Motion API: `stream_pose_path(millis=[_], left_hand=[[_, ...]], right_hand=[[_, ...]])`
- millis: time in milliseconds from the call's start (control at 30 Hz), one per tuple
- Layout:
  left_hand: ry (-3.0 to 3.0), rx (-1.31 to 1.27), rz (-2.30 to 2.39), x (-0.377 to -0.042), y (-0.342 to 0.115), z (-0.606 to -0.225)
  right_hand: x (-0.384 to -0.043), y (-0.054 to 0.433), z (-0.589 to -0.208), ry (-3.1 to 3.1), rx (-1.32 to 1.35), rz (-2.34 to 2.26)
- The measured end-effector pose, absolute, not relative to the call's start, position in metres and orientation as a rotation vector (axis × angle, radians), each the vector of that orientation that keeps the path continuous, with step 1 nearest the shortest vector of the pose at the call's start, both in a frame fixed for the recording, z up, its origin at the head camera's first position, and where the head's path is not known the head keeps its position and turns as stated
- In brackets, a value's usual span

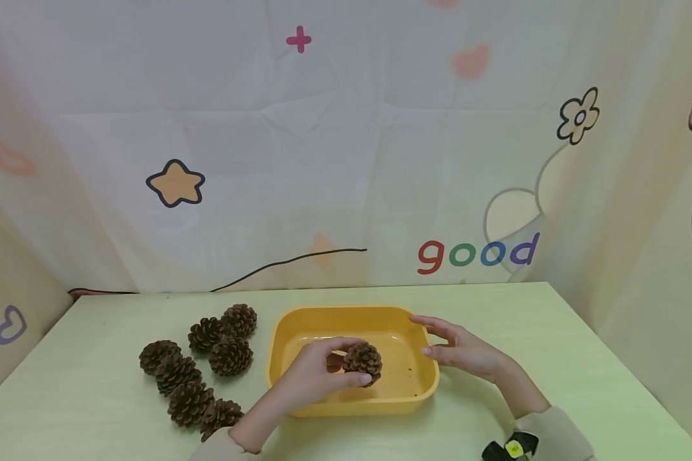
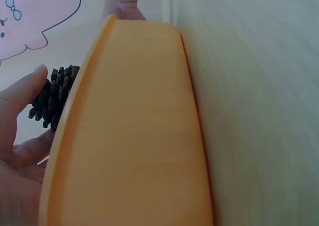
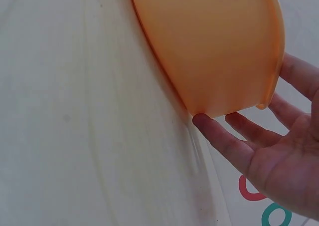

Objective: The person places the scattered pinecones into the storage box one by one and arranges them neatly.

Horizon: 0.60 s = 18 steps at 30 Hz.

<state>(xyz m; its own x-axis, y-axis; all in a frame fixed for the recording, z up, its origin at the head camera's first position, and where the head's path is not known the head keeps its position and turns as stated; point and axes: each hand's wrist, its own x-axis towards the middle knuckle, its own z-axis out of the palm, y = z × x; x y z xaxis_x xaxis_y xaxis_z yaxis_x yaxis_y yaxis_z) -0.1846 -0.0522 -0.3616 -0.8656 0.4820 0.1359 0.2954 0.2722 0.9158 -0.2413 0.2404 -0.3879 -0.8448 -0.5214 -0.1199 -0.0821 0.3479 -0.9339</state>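
Observation:
My left hand (image 1: pixel 317 378) holds a brown pine cone (image 1: pixel 363 363) between thumb and fingers, above the inside of a yellow plastic basin (image 1: pixel 352 407). In the left wrist view the same pine cone (image 2: pixel 55 96) shows beyond the basin's rim, partly hidden by the wall (image 2: pixel 129 116). My right hand (image 1: pixel 469 349) touches the basin's right end, fingers spread and fairly straight. Seen from the right wrist, fingertips (image 3: pixel 202 120) rest against the outer wall near its base, while others are up at the rim.
Several pine cones (image 1: pixel 190 402) lie on the pale green table (image 1: pixel 92 384) left of the basin, in a loose curve, with more in a cluster (image 1: pixel 230 355) behind. A few dark specks dot the basin floor. A printed cloth (image 1: pixel 236 160) hangs behind the table.

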Motion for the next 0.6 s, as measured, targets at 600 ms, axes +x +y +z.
stream_pose_path(millis=[600], left_hand=[[2.543, 0.722, 1.443, -0.192, -0.017, -0.369]], right_hand=[[-0.239, 0.240, -0.387, 2.182, -0.562, -1.533]])
